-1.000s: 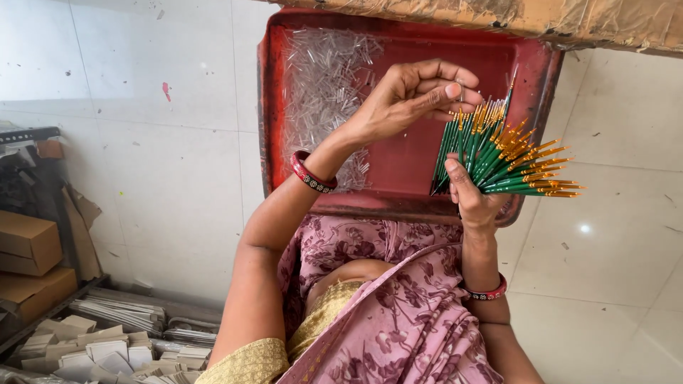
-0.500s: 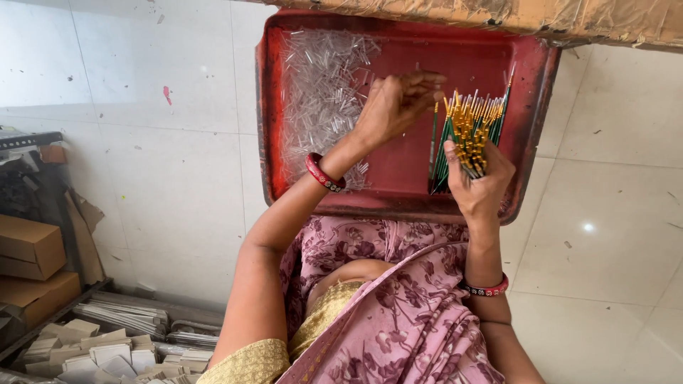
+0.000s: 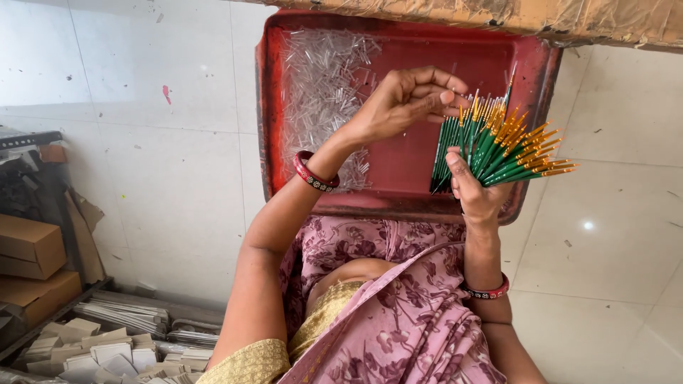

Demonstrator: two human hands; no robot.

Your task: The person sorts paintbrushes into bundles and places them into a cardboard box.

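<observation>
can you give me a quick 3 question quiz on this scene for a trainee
1. True or false: the right hand grips a fanned bundle of thin green brushes with orange ferrules.
2. Multiple choice: the heap of small clear plastic tubes lies in which part of the red metal tray? A) its left part B) its right part C) outside it, on the white tiled floor
3. Fill in: the left hand pinches its fingertips at the ____ of the bundle.

Key: 1 true; 2 A; 3 tips (the orange upper ends).
</observation>
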